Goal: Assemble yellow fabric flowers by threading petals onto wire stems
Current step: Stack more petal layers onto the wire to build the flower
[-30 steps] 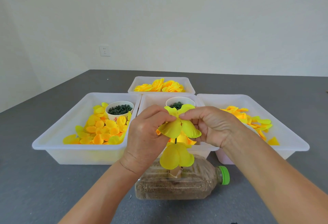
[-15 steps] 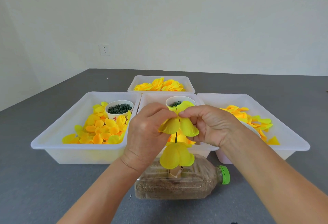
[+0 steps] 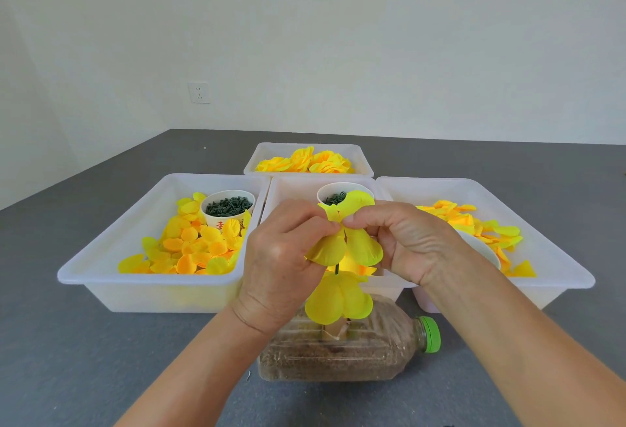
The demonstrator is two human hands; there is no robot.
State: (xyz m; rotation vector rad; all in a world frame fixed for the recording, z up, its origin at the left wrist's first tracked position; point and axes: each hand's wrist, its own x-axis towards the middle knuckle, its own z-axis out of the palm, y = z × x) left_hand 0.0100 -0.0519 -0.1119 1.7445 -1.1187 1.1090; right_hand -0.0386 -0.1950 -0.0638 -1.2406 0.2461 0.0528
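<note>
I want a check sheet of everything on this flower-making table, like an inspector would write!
Surface: grey table, a few tiny specks.
Job's things: petal piece over the green wire stem; lower petal layer already on; stem stands in a grain-filled bottle lying on its side; left tray and right tray of loose petals; back tray of finished flowers; two cups of green bits.
Clutter: nothing seen.
Grippers: left hand and right hand both pinch the petal piece.
Cables: nothing seen.
Surroundings: white wall, socket.

wire stem (image 3: 337,268) mostly hidden by petals, forearms cut off at bottom edge
</note>
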